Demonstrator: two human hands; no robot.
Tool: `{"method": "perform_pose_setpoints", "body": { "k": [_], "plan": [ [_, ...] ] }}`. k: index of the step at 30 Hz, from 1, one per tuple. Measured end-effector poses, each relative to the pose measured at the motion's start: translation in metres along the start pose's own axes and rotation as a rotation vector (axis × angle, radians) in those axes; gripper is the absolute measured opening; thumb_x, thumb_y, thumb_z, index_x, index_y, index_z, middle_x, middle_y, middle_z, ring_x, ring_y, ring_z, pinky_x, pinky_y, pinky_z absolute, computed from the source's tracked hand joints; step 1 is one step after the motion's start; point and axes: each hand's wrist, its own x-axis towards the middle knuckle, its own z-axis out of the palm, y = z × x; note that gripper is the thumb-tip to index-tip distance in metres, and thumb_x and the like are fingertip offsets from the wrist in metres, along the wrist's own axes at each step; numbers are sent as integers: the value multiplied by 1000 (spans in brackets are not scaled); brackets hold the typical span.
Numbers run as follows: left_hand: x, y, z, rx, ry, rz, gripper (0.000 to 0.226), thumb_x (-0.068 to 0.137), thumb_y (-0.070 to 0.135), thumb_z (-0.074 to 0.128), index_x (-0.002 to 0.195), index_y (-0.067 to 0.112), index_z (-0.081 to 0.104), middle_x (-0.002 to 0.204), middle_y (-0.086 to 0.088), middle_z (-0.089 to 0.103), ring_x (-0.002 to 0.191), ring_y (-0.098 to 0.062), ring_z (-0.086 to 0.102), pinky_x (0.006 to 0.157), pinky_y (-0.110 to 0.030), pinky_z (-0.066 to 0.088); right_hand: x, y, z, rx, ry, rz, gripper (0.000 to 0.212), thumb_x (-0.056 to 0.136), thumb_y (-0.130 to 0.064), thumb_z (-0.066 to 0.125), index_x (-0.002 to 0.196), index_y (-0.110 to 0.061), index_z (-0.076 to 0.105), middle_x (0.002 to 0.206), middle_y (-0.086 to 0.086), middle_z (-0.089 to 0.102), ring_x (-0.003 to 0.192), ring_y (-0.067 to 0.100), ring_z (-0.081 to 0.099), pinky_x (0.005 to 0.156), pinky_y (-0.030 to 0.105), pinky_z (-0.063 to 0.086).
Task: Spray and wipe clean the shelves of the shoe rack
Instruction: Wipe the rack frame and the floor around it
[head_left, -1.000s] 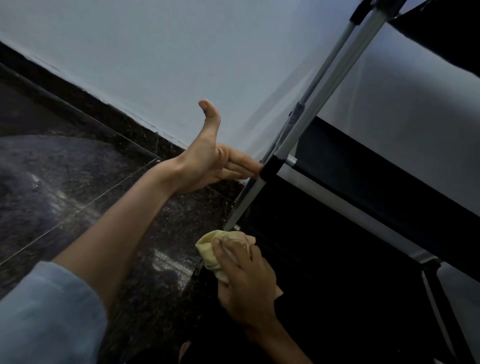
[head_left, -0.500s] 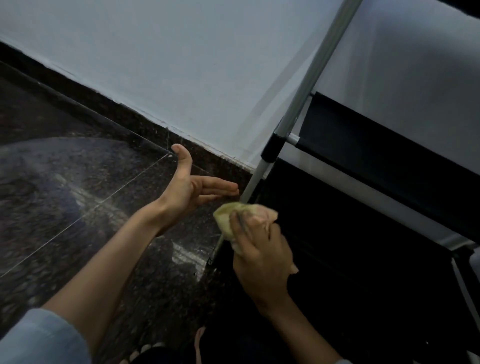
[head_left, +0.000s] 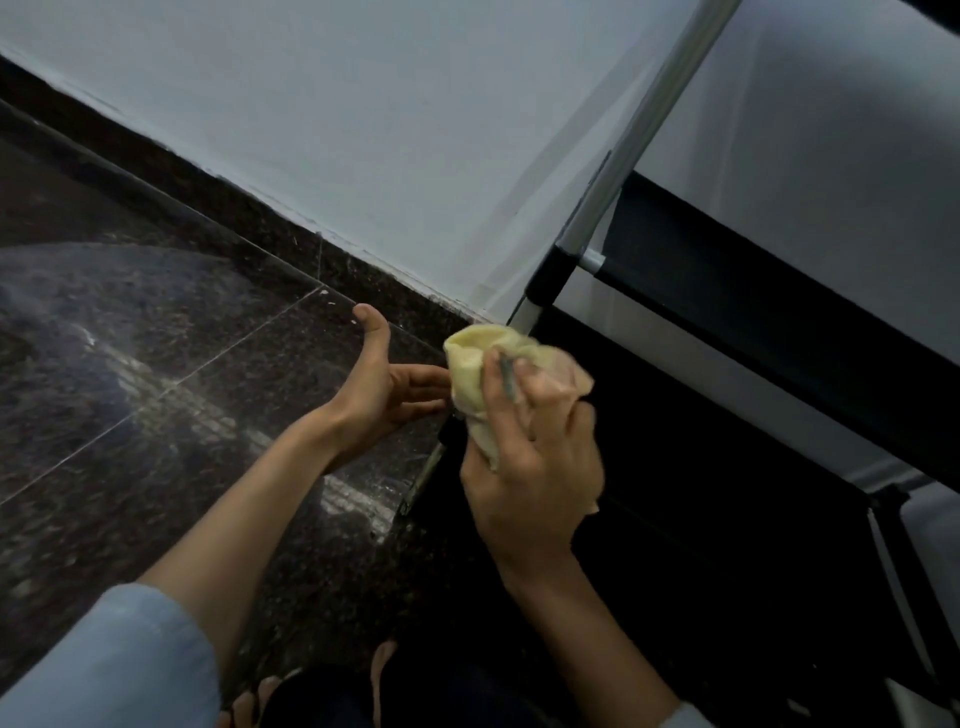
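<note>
The shoe rack fills the right side: a silver upright pole (head_left: 639, 140) with a black joint, a black fabric shelf (head_left: 769, 332) slanting away, and a darker lower shelf (head_left: 701, 519) beneath. My right hand (head_left: 535, 467) grips a bunched pale yellow cloth (head_left: 472, 369) against the lower part of the pole. My left hand (head_left: 384, 389) hovers just left of the cloth, palm up, thumb raised, fingers straight toward the pole and holding nothing. No spray bottle is in sight.
Dark speckled floor tiles (head_left: 156, 364) spread to the left, meeting a black skirting and a white wall (head_left: 363, 130). My toes in a sandal (head_left: 260, 701) show at the bottom edge. A second rack leg (head_left: 893, 561) stands at the right.
My left hand has come down from the pole's joint to beside the cloth. My right hand has slid the cloth up the pole. The view has tilted downward.
</note>
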Motion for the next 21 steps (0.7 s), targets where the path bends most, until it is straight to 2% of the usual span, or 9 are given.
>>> {"method": "perform_pose_setpoints", "body": {
  "k": [2, 4, 5, 7, 10, 14, 17, 19, 21],
  "plan": [
    [-2, -6, -1, -47, -25, -17, 119, 71, 75, -25, 114, 10, 66, 109, -9, 70, 108, -22, 61, 103, -31, 37, -24, -7, 7, -80, -171, -62, 50, 69, -23, 80, 118, -21, 70, 115, -1, 67, 83, 27, 57, 63, 31, 49],
    [-3, -9, -4, -7, -26, -31, 119, 69, 75, -26, 111, 15, 68, 118, -5, 66, 124, -26, 51, 116, -43, 20, -53, -12, 10, -83, -388, -79, 54, 57, -24, 85, 110, -25, 73, 108, -5, 69, 81, 25, 64, 59, 29, 50],
    [-3, -9, -5, 23, -24, -33, 118, 69, 74, -26, 109, 18, 69, 119, 0, 66, 129, -25, 46, 116, -43, 14, -64, -13, 11, -57, -478, -58, 56, 52, -26, 86, 106, -27, 74, 105, -7, 69, 82, 24, 65, 56, 28, 50],
    [-3, -7, -5, 68, -21, -19, 115, 71, 72, -27, 101, 21, 72, 105, 10, 70, 123, -18, 49, 110, -33, 18, -76, -8, 9, 3, -568, 18, 58, 46, -26, 87, 103, -29, 74, 102, -8, 68, 82, 23, 66, 51, 28, 51],
    [0, -3, -3, 116, 4, 19, 112, 75, 66, -28, 95, 20, 72, 92, 13, 72, 100, -3, 59, 100, -23, 27, -70, 0, 1, 87, -385, 63, 60, 54, -21, 84, 113, -23, 72, 108, -3, 69, 81, 25, 59, 53, 29, 50],
    [4, -7, 0, 52, 36, 38, 113, 77, 65, -27, 106, 11, 68, 110, -8, 69, 110, -13, 60, 108, -29, 30, -26, 1, 0, 149, -29, 67, 50, 73, -22, 71, 123, -18, 67, 119, -1, 60, 82, 23, 49, 64, 28, 44],
    [1, -11, 0, 6, 17, 35, 114, 76, 68, -26, 108, 12, 67, 112, -11, 69, 111, -17, 61, 101, -26, 36, -18, -5, 14, 23, -50, -28, 45, 76, -22, 72, 121, -17, 68, 112, 3, 68, 80, 25, 50, 61, 31, 46],
    [0, -12, -2, -4, -4, 25, 115, 75, 70, -24, 108, 10, 68, 107, -12, 70, 104, -19, 65, 90, -23, 44, -35, -13, 22, -54, -139, -109, 40, 79, -18, 66, 119, -18, 69, 110, 2, 70, 79, 28, 57, 63, 34, 51],
    [-1, -12, -3, 25, 4, 27, 112, 75, 69, -25, 106, 14, 69, 103, -2, 71, 98, -11, 63, 91, -21, 40, -57, -17, 27, -50, -287, -160, 41, 77, -18, 61, 117, -20, 69, 110, -1, 69, 77, 28, 63, 67, 34, 53]
  ]
}}
